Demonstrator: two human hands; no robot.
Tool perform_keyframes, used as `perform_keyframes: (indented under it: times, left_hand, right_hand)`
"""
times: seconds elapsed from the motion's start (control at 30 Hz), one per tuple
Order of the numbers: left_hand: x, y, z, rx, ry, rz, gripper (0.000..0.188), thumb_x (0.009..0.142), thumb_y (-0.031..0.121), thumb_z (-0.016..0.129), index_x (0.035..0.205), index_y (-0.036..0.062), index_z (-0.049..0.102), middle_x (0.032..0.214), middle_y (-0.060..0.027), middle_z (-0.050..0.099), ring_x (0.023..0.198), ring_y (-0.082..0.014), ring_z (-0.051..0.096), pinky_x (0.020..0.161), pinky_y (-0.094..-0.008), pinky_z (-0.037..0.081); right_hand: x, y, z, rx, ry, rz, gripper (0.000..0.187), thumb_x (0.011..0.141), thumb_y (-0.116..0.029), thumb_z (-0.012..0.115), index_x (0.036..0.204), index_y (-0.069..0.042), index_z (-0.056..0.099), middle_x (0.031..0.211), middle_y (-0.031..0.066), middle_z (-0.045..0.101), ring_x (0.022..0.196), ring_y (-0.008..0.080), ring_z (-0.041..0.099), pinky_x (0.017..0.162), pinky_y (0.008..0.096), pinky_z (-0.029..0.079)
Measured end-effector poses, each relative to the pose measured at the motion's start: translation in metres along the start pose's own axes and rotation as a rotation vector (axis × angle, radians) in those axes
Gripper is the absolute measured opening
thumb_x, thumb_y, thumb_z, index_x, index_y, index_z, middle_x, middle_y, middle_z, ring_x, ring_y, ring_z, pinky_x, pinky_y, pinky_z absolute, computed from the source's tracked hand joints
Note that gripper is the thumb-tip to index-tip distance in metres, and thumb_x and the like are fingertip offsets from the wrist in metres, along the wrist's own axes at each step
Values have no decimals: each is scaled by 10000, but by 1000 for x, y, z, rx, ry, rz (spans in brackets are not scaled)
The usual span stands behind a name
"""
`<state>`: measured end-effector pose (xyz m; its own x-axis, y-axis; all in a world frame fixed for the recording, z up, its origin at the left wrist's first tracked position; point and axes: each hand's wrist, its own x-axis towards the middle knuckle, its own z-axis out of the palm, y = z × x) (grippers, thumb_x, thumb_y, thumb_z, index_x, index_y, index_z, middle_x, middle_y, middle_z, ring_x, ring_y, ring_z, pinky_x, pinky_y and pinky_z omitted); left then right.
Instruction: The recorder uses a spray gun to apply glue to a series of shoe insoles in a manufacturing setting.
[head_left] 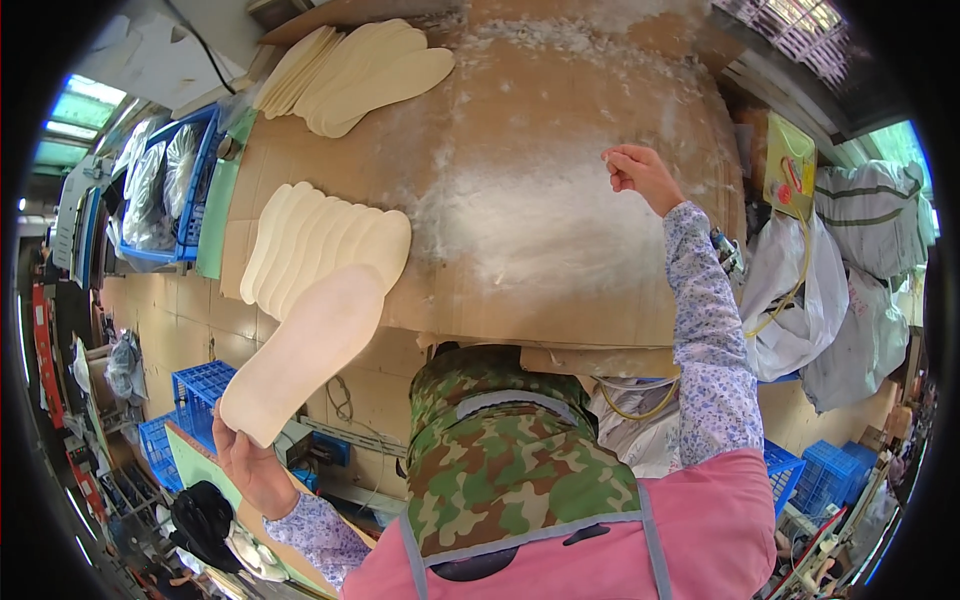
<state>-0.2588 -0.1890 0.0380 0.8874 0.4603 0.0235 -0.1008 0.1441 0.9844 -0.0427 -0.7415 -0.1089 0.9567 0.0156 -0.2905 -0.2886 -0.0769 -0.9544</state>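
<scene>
My left hand (pixel 252 468) grips a long cream insole (pixel 308 352) by its narrower end, fingers closed on the edge. The insole slants up and right, its broad end overlapping a fanned row of similar insoles (pixel 320 235) on the left of the cardboard-covered table (pixel 540 310). Over the right half of the table, my right hand (pixel 640 178) is closed in a pinch. Whatever it might hold is too small to make out. Below it the cardboard has a pale, shiny patch. Another fanned pile of insoles (pixel 350 78) lies at the far left.
Blue crates (pixel 190 185) with plastic-wrapped goods stand left of the table. White plastic bags (pixel 790 290) and grey sacks (pixel 865 240) crowd the right side. A yellow-green board (pixel 790 165) sits by the table's right edge, a yellow hose hanging below it. Whitish fluff litters the far cardboard.
</scene>
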Motion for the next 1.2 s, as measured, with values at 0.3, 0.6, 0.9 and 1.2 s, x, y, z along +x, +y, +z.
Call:
perform_keyframes:
  times: [0.3,0.6,0.9,1.2]
  left_hand:
    - [41,1,-47,-58,-6,3,485,851,52,509,1308,-77,405,1312,-168,473,1230,-253,473,1042,-371,393]
    - [99,3,-117,-68,25,-40,500,836,87,534,1304,-56,430,1297,-155,498,1207,-248,496,1024,-376,412]
    - [113,-32,-120,-165,-6,-250,455,816,91,553,1252,-20,482,1255,-112,524,1165,-221,519,991,-354,430]
    - [51,-167,-109,74,-93,-602,362,831,-17,500,1190,25,512,1022,-20,559,850,-99,541,721,-235,475]
  right_hand:
    - [29,-3,95,-19,44,79,277,899,-277,547,688,-119,462,588,-34,393,501,62,383,455,243,308]
    - [75,-6,115,-1178,577,-842,292,850,-246,627,947,24,682,670,69,651,731,215,659,713,332,504]
    - [-43,-26,351,111,-509,231,662,973,-549,262,1346,-27,425,1206,160,592,943,201,640,808,318,491]
    - [-63,39,387,726,65,407,388,881,-131,440,1229,39,452,1214,157,553,1102,269,562,954,391,445]
